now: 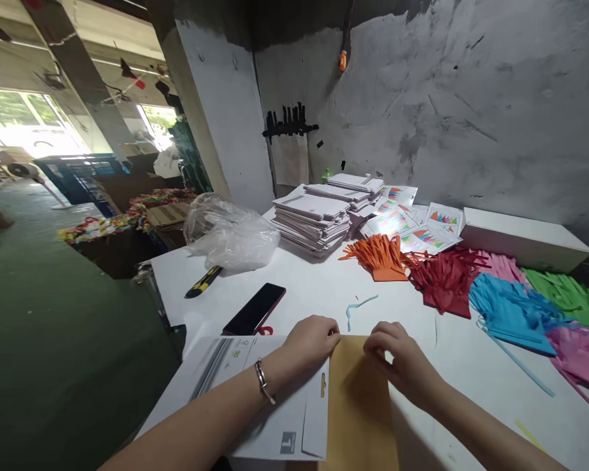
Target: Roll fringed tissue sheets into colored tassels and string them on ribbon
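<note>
Right in front of me lies a white printed card packet (pixel 294 422) with a hang hole near its right edge. A plain brown panel (pixel 360 412) shows along its right side; whether the two are one piece I cannot tell. My left hand (pixel 313 339), with a silver bracelet on the wrist, rests on the packet, its fingers curled at the top edge where white meets brown. My right hand (pixel 397 356) pinches the brown panel's upper right edge between thumb and fingers. A dark phone (pixel 256 309) lies just beyond the packet, beside a small red loop (pixel 265 330).
A yellow-black utility knife (pixel 203 282) and a clear plastic bag (pixel 238 235) lie at the left. Stacked white packets (pixel 314 219) stand behind. Orange (pixel 383 258), red (pixel 446 284) and blue (pixel 515 314) tissue tassels lie at the right, near a white box (pixel 525 235).
</note>
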`<state>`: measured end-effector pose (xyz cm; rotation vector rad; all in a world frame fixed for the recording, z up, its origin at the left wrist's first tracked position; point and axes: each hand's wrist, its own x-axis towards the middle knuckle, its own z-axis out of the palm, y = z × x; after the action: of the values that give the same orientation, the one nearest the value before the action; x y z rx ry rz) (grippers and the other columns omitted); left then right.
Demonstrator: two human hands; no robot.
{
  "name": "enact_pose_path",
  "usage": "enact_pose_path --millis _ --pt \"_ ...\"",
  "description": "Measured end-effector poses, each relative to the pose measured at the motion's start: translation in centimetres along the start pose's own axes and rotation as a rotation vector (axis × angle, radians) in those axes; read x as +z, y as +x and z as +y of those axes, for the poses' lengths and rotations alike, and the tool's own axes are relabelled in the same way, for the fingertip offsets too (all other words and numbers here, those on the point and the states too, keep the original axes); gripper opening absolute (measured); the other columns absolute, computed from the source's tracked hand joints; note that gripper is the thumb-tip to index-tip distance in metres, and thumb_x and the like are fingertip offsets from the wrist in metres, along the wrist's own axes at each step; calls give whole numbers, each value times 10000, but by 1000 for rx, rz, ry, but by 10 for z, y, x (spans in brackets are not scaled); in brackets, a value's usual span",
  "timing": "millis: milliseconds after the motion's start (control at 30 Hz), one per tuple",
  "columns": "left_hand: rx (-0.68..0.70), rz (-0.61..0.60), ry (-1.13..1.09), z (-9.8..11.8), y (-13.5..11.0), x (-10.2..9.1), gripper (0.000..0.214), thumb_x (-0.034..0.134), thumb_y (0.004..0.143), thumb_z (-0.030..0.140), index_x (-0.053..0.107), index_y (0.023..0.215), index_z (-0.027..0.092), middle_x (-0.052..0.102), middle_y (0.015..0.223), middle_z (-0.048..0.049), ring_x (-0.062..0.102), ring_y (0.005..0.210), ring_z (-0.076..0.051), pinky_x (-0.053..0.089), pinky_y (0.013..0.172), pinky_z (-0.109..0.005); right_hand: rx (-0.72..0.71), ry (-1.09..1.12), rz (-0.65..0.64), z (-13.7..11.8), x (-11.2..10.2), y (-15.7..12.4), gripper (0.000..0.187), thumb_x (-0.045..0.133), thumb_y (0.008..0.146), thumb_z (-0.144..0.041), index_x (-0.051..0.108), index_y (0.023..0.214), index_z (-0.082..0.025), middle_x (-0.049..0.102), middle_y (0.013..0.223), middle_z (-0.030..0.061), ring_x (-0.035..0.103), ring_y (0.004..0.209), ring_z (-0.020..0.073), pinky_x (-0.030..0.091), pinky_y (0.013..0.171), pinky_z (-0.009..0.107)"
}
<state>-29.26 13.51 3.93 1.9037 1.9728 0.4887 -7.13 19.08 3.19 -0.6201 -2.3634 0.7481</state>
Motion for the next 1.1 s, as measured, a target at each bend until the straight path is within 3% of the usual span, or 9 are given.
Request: enact_pose_path --millis 133,200,267,400,567,667,800,1000,1100 --pt "-11 134 -31 7 -11 -19 303 570 921 317 721 1143 176 727 1207 -113 670 1071 -267 480 891 -343 158 181 60 -37 -28 -24 185 501 1007 -331 567 874 -222 600 779 7 574 711 154 492 628 260" --pt "10 192 -55 24 -24 -35 304 505 980 365 742 1016 177 757 1074 -92 680 990 -251 476 860 -335 225 340 76 -57 -32 -40 165 573 979 -399 577 1015 -239 640 864 18 628 794 171 537 684 272" --pt "45 242 -74 48 -40 -50 397 439 1022 424 735 909 186 761 910 -62 681 870 -226 468 795 -317 233 447 93 -75 -26 -56 415 671 917 -398 493 1270 -274 675 1020 43 665 935 197 559 791 310" --pt "224 345 -287 100 -77 -68 437 416 1030 502 715 997 185 753 884 -51 675 818 -202 464 755 -289 202 469 250 -107 -11 -80 648 628 952 -389 260 1477 -299 698 978 27 680 896 174 555 845 320" --pt "355 51 -513 128 -124 -74 337 683 891 446 703 1108 189 718 853 -22 616 726 -164 462 650 -237 224 472 428 -137 -33 -117 592 582 990 -438 274 1482 -321 683 844 -6 670 784 154 562 720 248" --pt "298 -111 -605 132 -149 -57 264 672 892 427 691 838 169 573 643 29 485 581 -114 367 519 -203 121 270 506 -140 -57 -149 514 575 991 -433 370 1453 -341 666 973 33 653 793 169 570 716 286" --pt "198 31 -787 147 -177 -13 340 627 911 483 621 787 166 541 641 17 492 585 -123 368 507 -213 -60 -171 726 -139 -88 -195 169 649 940 -270 666 1098 -325 591 1188 82 619 1064 229 552 856 334" --pt "141 55 -907 185 -201 38 364 648 889 515 609 788 168 539 662 9 496 590 -128 376 507 -218 41 100 164 -152 -101 -248 80 595 971 -292 646 909 -295 689 794 12 677 698 175 570 605 237" --pt "158 -3 -910 202 -202 51 368 639 899 518 627 817 159 549 667 4 487 591 -126 365 507 -218 70 -19 230 -152 -94 -265 82 573 964 -244 631 914 -274 688 799 17 669 692 163 555 604 232"
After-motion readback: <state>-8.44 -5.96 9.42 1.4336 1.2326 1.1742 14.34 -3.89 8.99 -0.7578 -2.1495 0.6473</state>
